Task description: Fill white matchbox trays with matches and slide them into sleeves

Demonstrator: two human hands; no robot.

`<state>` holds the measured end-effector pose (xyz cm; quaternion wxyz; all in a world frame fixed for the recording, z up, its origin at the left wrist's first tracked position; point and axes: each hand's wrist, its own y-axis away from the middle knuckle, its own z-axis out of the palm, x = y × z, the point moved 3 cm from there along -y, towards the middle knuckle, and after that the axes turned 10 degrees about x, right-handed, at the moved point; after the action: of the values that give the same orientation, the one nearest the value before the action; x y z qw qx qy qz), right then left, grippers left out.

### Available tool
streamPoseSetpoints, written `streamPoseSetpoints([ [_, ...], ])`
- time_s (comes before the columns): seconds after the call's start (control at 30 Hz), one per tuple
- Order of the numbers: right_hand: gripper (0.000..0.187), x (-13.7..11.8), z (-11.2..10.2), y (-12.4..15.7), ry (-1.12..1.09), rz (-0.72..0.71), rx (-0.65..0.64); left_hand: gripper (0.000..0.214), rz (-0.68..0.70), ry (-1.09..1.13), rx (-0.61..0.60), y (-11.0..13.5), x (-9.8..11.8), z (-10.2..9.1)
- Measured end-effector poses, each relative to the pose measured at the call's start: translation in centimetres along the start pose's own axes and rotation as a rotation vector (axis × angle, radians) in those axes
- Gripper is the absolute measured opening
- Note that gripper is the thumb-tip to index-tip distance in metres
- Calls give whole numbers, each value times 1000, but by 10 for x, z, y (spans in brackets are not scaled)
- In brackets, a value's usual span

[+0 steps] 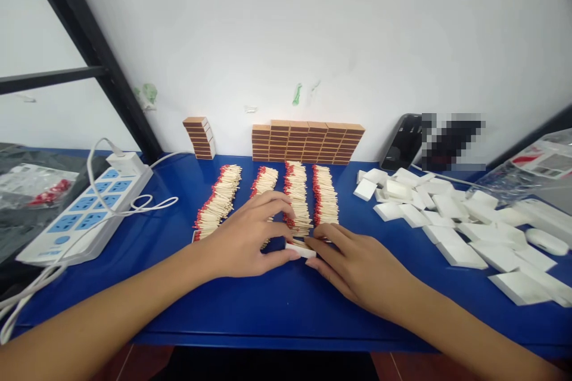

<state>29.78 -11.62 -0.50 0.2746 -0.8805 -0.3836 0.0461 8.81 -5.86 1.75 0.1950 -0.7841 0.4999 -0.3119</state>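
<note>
My left hand and my right hand meet at the middle of the blue table, both pinching a small white matchbox tray between their fingertips. The tray lies at the near end of several rows of red-tipped matches laid out on the table. My left fingers reach over the near ends of the matches. Whether the tray holds matches is hidden by my fingers.
Brown matchbox sleeves are stacked against the white wall, with a smaller stack to the left. Several loose white trays lie at the right. A power strip with cables sits at the left. A dark phone leans on the wall.
</note>
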Motion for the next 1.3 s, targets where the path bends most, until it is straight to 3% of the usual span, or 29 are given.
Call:
streamPoseSetpoints([
  [0.43,27,14,-1,-11,34,142,142,23,-55,-167,30,-5,-5,6],
  [0.63,20,16,5,-12,-2,155,130,23,-84,-258,28,-6,-6,6],
  [0.73,30,18,8,-7,-60,207,109,26,-66,-281,44,-5,-4,4],
  [0.8,36,20,10,-5,-86,219,91,36,-39,-280,49,-4,-2,4],
  [0.97,31,21,11,-4,-140,203,89,71,16,-330,-14,-3,0,9],
  [1.3,32,39,-7,-7,-234,177,183,81,7,-359,-2,-4,1,14],
])
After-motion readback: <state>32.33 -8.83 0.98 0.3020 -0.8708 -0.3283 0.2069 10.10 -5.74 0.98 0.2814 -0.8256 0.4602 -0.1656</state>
